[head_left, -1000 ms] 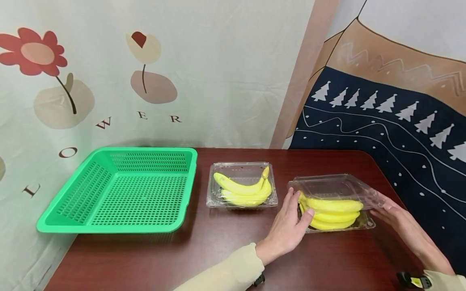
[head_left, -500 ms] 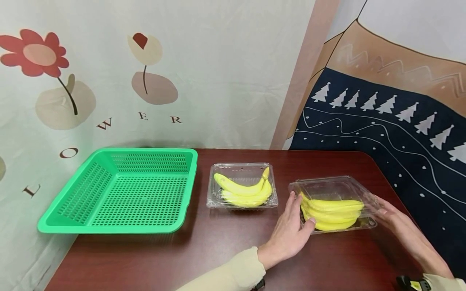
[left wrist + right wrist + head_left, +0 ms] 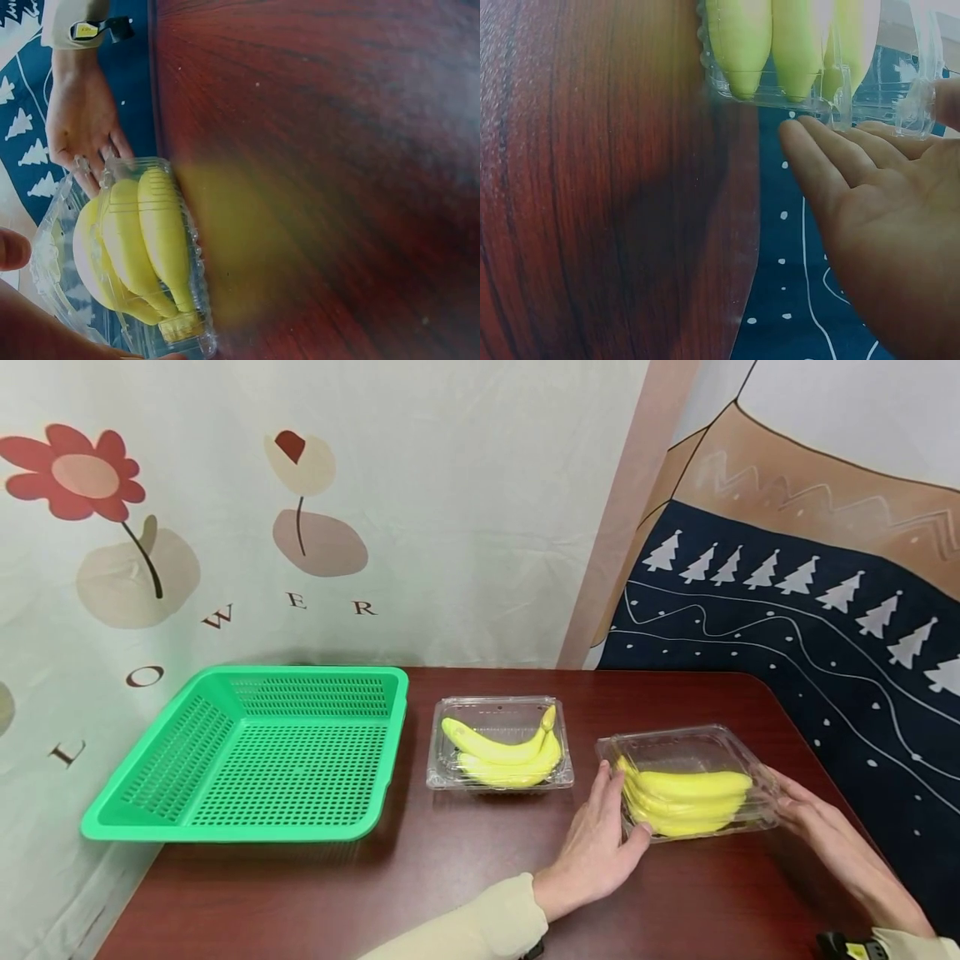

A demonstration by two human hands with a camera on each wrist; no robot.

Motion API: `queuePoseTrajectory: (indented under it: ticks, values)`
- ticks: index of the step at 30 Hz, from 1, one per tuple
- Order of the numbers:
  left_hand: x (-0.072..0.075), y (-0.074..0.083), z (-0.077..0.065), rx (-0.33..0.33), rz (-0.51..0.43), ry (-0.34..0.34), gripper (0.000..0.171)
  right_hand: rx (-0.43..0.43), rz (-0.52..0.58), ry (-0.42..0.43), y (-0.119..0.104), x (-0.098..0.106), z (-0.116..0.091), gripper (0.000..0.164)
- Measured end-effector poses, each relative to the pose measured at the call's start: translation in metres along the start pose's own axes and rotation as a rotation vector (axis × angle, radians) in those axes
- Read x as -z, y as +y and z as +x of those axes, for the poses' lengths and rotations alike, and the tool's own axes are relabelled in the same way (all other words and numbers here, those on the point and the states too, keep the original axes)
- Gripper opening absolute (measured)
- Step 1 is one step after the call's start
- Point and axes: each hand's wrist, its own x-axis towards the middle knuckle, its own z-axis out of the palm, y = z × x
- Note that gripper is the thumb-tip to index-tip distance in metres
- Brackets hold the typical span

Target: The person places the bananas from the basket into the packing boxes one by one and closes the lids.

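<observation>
A clear plastic clamshell box (image 3: pixel 675 743) holds a bunch of yellow bananas (image 3: pixel 686 797) at the right of the table. Its lid lies low over the fruit. My left hand (image 3: pixel 596 839) touches the left end of the box, fingers straight and thumb spread apart at the front corner. At the opposite end, my right hand (image 3: pixel 821 827) pinches the lid's edge. In the right wrist view its thumb (image 3: pixel 947 103) is on the lid's corner and its straight fingers (image 3: pixel 847 154) lie beneath. The left wrist view shows the banana stem end (image 3: pixel 180 326) near my left hand.
A second clear clamshell (image 3: pixel 442 772) with bananas (image 3: pixel 510 752) inside stands left of the first one. Further left, a green perforated basket (image 3: pixel 397 735) sits at the table's (image 3: pixel 450 877) left side. Printed cloths hang behind and to the right.
The lid has come down over the bananas, with my right hand following its edge. My left hand has stayed at the left end of the box.
</observation>
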Motion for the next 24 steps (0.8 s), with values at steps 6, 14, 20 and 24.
queuePoseTrajectory:
  ticks: [6, 14, 20, 24]
  values:
    - [-0.0024, -0.0032, -0.0012, -0.054, 0.060, 0.015, 0.065, -0.003, 0.011, 0.013, 0.0034, 0.0002, -0.0017, 0.053]
    - [-0.0050, -0.0067, -0.0015, -0.075, 0.087, 0.012, 0.061, -0.002, -0.207, 0.088, 0.0057, -0.0022, -0.0016, 0.051]
    - [-0.0073, -0.0077, -0.0014, -0.064, 0.093, 0.021, 0.060, -0.063, -0.342, 0.146, 0.0045, -0.0031, -0.0028, 0.050]
    - [-0.0089, -0.0085, -0.0016, -0.062, 0.091, 0.041, 0.060, -0.097, -0.381, 0.164, 0.0038, -0.0036, -0.0028, 0.050]
